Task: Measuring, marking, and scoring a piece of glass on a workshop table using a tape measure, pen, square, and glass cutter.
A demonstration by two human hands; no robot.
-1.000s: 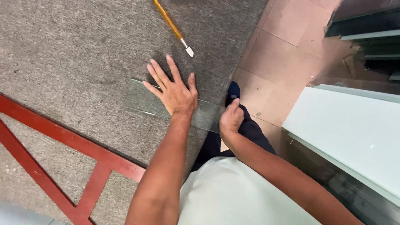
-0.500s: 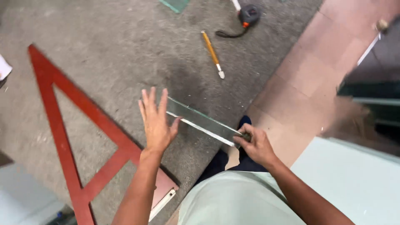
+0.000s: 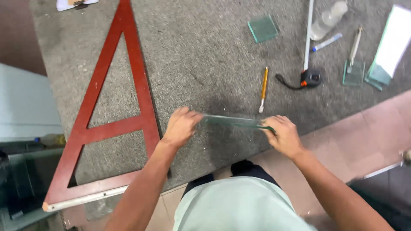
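Between both hands, the glass strip [image 3: 233, 121] spans: left hand [image 3: 180, 127] clasps its nine-o'clock end, right hand [image 3: 283, 136] its three-o'clock end.

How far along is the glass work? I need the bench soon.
Looks done: a small glass square lies apart on the grey carpeted table. In hand: the left hand and right hand grip a glass strip by its ends. Left: tape measure and yellow-handled cutter remain out.
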